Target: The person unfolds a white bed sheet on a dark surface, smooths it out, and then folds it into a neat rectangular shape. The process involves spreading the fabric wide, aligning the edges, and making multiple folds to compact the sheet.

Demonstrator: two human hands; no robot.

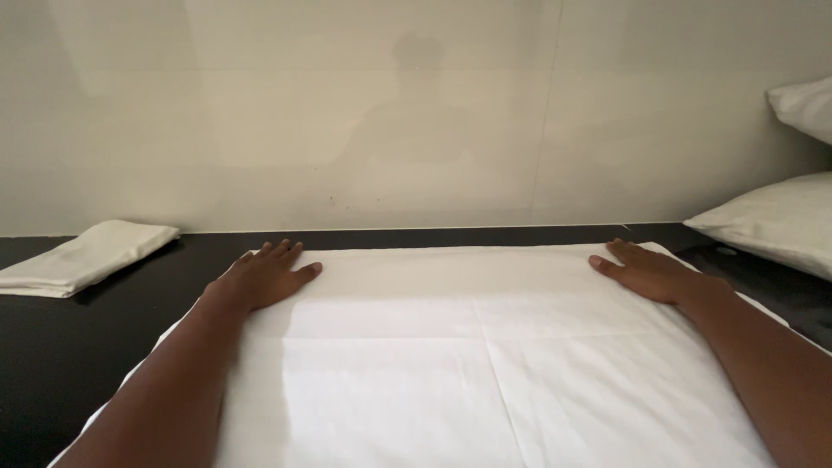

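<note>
folded cloth: small white folded cloth (85, 257), far left on the dark surface (52, 355)
left hand (264, 276): flat, fingers spread, pressing sheet's far-left corner
sheet: white sheet (485, 364) laid centre on surface
right hand (646, 271): flat, fingers together, on far-right corner
pillows (776, 221): white, right edge

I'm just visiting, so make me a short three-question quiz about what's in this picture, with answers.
1. True or false: both hands lie flat, palms down, on the white sheet.
2. What lies folded on the dark surface at far left? A) a white cloth B) a book C) a shoe
3. Fill in: at far right lie two white ____.

Key:
1. True: the left hand and right hand press the sheet's far edge, fingers spread.
2. A, the folded cloth.
3. Pillows, one above the other.
</note>
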